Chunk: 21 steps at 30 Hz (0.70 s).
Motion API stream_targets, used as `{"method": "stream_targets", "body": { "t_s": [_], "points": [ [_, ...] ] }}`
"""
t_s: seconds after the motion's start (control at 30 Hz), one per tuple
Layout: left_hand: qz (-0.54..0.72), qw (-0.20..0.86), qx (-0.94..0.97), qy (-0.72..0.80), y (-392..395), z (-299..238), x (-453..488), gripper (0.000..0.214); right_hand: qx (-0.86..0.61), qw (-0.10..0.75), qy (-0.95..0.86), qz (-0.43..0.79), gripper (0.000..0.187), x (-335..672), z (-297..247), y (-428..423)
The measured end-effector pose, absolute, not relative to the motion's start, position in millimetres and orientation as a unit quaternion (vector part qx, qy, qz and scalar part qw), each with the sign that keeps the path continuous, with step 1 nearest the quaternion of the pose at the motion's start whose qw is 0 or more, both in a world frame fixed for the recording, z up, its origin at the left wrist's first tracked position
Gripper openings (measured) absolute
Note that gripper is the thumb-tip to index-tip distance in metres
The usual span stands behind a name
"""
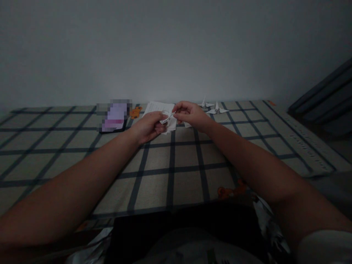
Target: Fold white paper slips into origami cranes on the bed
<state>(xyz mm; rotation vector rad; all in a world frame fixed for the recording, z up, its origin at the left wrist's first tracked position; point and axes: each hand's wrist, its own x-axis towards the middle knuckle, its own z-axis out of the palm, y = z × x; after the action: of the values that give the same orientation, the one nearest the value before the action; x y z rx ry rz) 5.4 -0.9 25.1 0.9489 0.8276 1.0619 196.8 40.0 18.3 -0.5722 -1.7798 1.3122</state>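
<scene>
Between my hands is a small piece of folded white paper (166, 119) with dark print on it. My left hand (150, 126) pinches its left side between thumb and fingers. On the right side, the fingertips of my right hand (188, 113) grip a narrow tip of the same paper. Both hands are held over a stack of white paper sheets (155, 107), partly hidden by them. Just beyond my right hand stand two folded paper cranes, a nearer crane (217, 109) and a farther crane (205, 104).
A phone (114, 119) with a lit, blurred screen lies to the left. The checked tablecloth (187, 157) covers the table up to a plain grey wall (176, 47). Dark striped fabric (327, 95) hangs at the right edge.
</scene>
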Motion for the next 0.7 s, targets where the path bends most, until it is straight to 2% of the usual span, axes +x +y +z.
{"method": "stream_targets", "body": {
  "t_s": [0.33, 0.7],
  "points": [
    [0.473, 0.684, 0.419, 0.366, -1.6, 26.6, 7.0, 0.016, -0.217, 0.413, -0.715, 0.520, 0.025, 197.2, 18.6, 41.9],
    [0.466, 0.681, 0.440, 0.354, 1.3, 23.2, 4.0, 0.020, -0.247, 0.405, -0.716, 0.512, 0.015, 197.3, 21.8, 38.2]
  ]
}}
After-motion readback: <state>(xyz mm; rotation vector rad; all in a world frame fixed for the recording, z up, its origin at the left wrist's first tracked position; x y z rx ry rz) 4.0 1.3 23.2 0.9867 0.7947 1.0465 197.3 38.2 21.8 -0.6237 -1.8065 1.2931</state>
